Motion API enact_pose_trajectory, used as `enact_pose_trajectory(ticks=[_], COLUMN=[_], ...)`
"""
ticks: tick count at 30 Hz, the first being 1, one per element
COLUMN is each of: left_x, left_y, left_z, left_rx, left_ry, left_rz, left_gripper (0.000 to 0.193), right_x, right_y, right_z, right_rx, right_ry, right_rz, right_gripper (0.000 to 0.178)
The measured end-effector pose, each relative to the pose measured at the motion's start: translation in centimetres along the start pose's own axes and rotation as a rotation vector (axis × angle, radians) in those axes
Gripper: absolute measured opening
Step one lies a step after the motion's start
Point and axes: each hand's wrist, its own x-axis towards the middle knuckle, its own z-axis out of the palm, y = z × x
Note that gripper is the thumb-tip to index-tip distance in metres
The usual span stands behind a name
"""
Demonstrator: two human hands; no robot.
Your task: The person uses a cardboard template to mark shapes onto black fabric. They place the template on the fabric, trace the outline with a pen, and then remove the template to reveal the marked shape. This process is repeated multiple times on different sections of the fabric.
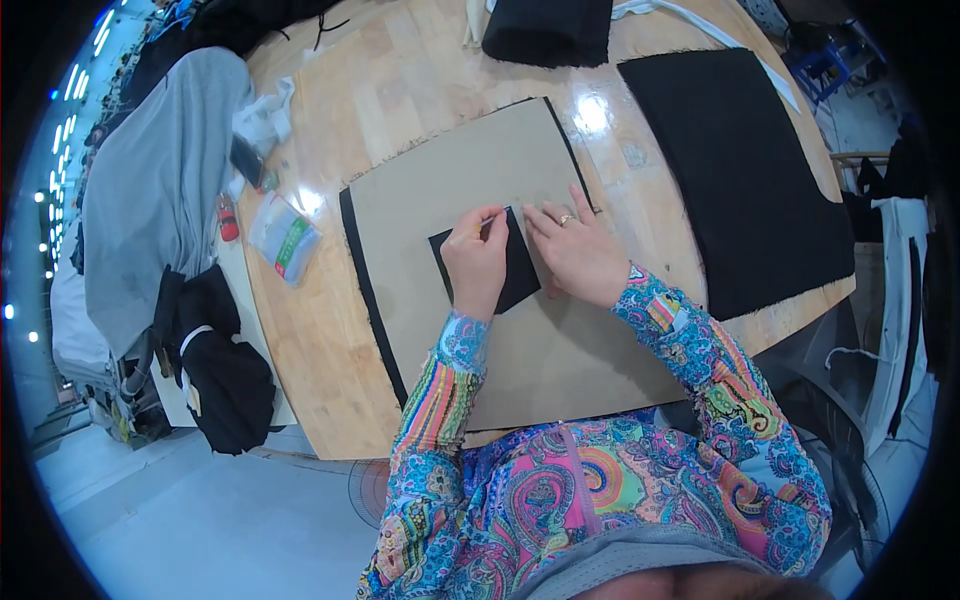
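A beige panel (420, 190) with black edging along its sides lies in front of me on the wooden table (330, 340). On its middle rests a small black square piece (518, 270), turned at a slant. My left hand (475, 262) is over the square's left part, thumb and forefinger pinched together near its top edge. Something thin and pale seems to be between those fingertips, too small to name. Flat on the panel just right of the square lies my right hand (578, 250), fingers stretched out, fingertips close to the square's upper right corner.
A large black cloth panel (735, 180) lies at right, and folded black cloth (548, 30) at the far edge. At left are a clear plastic packet (284, 238), a small red object (228, 218), grey cloth (165, 190) and a hanging black garment (225, 370).
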Motion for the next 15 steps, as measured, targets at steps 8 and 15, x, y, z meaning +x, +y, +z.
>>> enact_pose_trajectory(ticks=[8,15], left_x=[0.01,0.08], left_y=[0.1,0.25], left_z=[0.67,0.61], left_rx=[0.046,0.132], left_ry=[-0.003,-0.019], left_rz=[-0.005,0.059], left_gripper=[0.013,0.013], right_x=[-0.14,0.15], right_y=[0.17,0.4], right_z=[0.17,-0.51], right_rx=[-0.022,-0.014], right_ry=[0.04,-0.027], right_rz=[-0.009,-0.055], right_gripper=[0.062,0.058])
